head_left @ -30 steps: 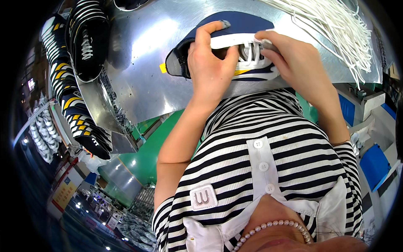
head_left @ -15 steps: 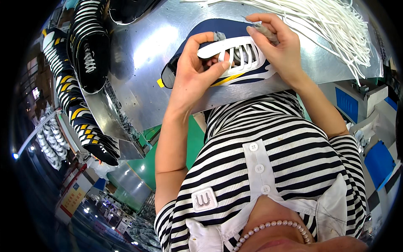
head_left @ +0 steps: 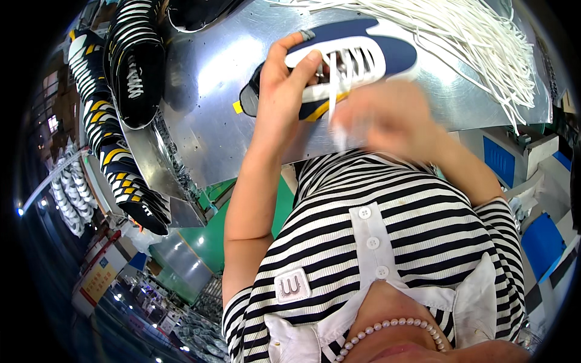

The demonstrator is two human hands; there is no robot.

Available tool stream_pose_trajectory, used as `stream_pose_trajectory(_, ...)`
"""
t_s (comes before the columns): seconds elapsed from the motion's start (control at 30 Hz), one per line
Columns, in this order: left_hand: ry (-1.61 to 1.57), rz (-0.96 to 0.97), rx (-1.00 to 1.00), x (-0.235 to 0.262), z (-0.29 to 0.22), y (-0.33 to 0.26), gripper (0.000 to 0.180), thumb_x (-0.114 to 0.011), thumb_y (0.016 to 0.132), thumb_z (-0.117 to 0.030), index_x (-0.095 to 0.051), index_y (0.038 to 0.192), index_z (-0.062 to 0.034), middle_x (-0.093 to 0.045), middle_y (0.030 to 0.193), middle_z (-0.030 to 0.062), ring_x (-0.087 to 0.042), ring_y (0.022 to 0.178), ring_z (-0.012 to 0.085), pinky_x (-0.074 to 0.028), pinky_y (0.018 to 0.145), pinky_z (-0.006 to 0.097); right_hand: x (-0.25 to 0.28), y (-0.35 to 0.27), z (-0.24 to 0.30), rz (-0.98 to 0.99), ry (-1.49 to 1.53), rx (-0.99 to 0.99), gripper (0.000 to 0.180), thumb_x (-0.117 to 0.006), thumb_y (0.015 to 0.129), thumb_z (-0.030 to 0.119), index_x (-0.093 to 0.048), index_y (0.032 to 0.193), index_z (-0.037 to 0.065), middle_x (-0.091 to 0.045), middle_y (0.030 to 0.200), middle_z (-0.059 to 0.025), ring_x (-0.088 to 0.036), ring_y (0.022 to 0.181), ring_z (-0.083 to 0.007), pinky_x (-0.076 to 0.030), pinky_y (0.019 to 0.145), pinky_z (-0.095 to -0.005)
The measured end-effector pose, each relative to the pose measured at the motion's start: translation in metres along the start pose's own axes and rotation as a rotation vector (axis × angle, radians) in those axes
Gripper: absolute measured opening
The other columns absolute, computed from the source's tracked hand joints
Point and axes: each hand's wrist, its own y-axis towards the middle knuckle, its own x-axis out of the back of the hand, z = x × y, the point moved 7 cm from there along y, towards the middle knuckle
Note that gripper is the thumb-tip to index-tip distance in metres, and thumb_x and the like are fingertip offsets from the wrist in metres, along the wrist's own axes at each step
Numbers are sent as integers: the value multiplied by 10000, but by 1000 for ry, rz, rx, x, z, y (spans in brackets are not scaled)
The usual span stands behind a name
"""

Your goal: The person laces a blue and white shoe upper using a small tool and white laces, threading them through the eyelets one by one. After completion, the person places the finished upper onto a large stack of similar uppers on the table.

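Note:
A navy and white shoe upper [head_left: 396, 53] with yellow trim lies on the metal table, its open lacing panel facing up. My left hand [head_left: 285, 81] grips its collar end, thumb on the white edge and some fingers hidden inside the opening. A grey wrap covers the tip of one finger. From the eyelets, a white shoelace [head_left: 332, 91] stretches down toward me to my right hand [head_left: 387, 118]. That hand is blurred, with its fingers curled near the lace; the tool it held earlier cannot be made out.
A heap of loose white laces [head_left: 484, 54] spreads over the table's far right. Striped black, white and yellow shoe uppers [head_left: 100, 124] are stacked in a row at the left, with a black upper [head_left: 140, 91] beside them. The metal table's near edge [head_left: 242, 172] runs before my body.
My right hand has moved from the shoe's far side down toward me, drawing out a length of white shoelace. My left hand and the shoe upper have shifted slightly; the toe end is uncovered.

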Motion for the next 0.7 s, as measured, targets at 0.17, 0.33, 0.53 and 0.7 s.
stream_pose_trajectory(0.17,170,-40,-78,-1,-7,12,467,-612,952,-195,-422,1325,12,-674,932,147,-629,803,177,-515,740,309,1,-23,-43,-72,0,-428,203,-710,804,62,-703,1003,98,-687,830,-29,-605,638,-95,-466,574,-227)
stream_pose_trajectory(0.33,643,9,-241,-2,-35,-34,466,-666,910,-159,-455,1279,31,-663,1046,230,-662,914,345,-517,821,387,14,-47,-50,-142,196,-575,168,-683,871,62,-709,1035,38,-702,836,-35,-591,690,-50,-464,603,-224)
stream_pose_trajectory(0.53,773,-69,-372,-5,-23,-57,338,-731,820,-89,-577,1110,-5,-668,958,184,-654,860,345,-508,728,393,-1,-40,-60,-55,98,-796,184,-721,854,177,-724,945,16,-674,754,-27,-589,691,-72,-477,646,-231)
stream_pose_trajectory(0.7,793,-71,-419,-4,-25,-52,297,-722,836,-51,-604,1102,9,-694,905,115,-652,770,190,-523,710,297,-8,-29,-61,-264,197,-684,192,-710,863,194,-714,909,8,-665,704,-21,-577,630,-61,-467,580,-225)
